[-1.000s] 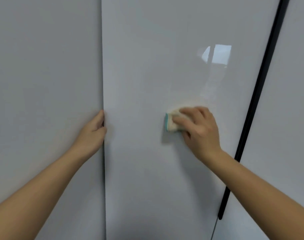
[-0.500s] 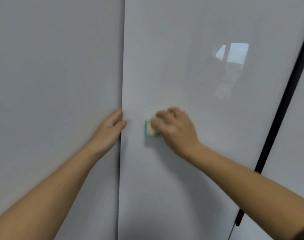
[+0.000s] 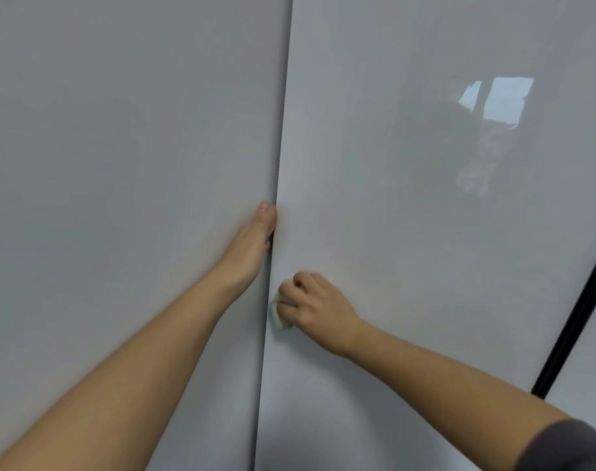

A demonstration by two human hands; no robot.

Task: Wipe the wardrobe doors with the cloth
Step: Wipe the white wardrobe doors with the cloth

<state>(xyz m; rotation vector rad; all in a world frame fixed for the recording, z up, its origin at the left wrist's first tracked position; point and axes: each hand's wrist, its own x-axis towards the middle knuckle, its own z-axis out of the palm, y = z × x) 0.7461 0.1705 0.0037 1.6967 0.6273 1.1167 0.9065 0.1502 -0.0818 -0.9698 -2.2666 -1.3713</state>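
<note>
A person cleans a grey wardrobe, both bare arms stretched up towards its glossy fronts. At far left stands the left door, plain and matt-looking. The left hand sits at the vertical seam where that panel meets the centre door: the thumb lies straight up along the edge, while the fingers tuck out of sight into the gap, hooked round the centre door's left edge. Just below and to the right, the cloth, a small pale pad with a teal border, is pressed flat against the centre door right at its left edge. The right hand covers most of it, fingers curled over the top and gripping it against the surface. Higher on the same door a bright window reflection shows above a dim, blurred shape. A black vertical strip runs down the door's right side, with another pale panel beyond. A dark sleeve shows at the bottom right corner.
</note>
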